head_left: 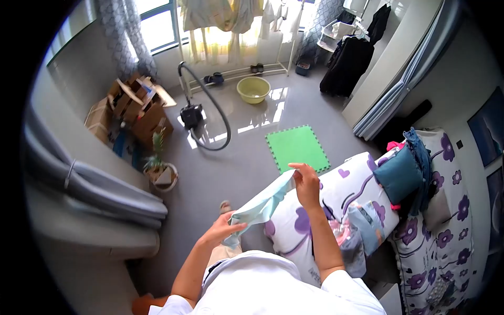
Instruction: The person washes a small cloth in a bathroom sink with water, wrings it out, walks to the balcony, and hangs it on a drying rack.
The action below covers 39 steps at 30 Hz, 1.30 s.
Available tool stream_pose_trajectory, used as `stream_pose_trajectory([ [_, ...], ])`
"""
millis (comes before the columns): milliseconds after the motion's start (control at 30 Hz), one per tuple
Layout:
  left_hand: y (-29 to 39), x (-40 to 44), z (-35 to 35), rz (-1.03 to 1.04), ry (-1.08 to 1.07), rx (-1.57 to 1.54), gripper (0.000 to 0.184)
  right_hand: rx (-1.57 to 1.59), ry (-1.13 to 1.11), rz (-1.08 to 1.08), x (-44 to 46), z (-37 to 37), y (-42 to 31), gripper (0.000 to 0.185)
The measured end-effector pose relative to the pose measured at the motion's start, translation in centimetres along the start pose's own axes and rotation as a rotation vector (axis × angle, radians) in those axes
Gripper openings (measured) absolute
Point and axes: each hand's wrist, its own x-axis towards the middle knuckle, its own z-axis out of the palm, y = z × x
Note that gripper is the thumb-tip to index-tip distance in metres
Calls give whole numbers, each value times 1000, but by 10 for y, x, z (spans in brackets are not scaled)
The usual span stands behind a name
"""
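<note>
A pale mint-green cloth is stretched between my two hands in front of my body. My left hand is closed on its lower left end, thumb on top. At the upper right end, my right hand pinches the cloth's edge. Below and right of the cloth, a white cover with purple flowers lies over a seat. On that cover rest folded light blue clothing and a pink garment.
A green foam mat lies on the floor ahead. Beyond stand a yellow-green basin, a vacuum cleaner and a clothes rack. Left are cardboard boxes and a potted plant. A teal cushion sits right.
</note>
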Motion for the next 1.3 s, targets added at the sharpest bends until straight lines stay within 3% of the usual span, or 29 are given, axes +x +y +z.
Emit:
stream_pose_trajectory([
  [67,27,64,-40,79,-65,210,41,-119,59,-47,55,21,35,20],
  [233,113,221,-112,165,-40,377,31,-206,177,42,186,59,87,16],
  [333,171,316,-141,131,-44,219,29,-246,272,107,265,64,115,10],
  [400,217,377,-155,-48,6,321,24,-171,407,252,309,59,144,11],
  [467,240,451,-169,111,-93,175,21,-15,529,357,350,49,178,13],
  [600,298,584,-160,-10,-168,-17,19,64,596,443,428,41,261,12],
  [667,329,641,-156,-169,-157,-124,18,93,630,451,472,39,299,11],
  [800,374,755,-160,-172,-29,-208,23,176,746,277,606,36,371,11],
  [867,394,805,-163,-132,71,-84,30,205,706,182,673,48,402,12],
  [933,440,847,-160,-64,50,-58,31,-166,327,124,744,44,415,13],
  [1067,528,960,-148,183,-23,134,36,-114,614,21,867,58,484,14],
  [1133,569,1028,-145,316,-95,230,42,-252,425,-71,931,55,508,14],
  [1167,590,1060,-138,395,-113,306,43,-235,322,-7,954,58,522,13],
  [1267,661,1146,-123,520,-238,411,47,-261,638,-44,1030,66,584,9],
  [1300,690,1173,-116,505,-300,410,55,-332,583,-70,1061,64,595,10],
])
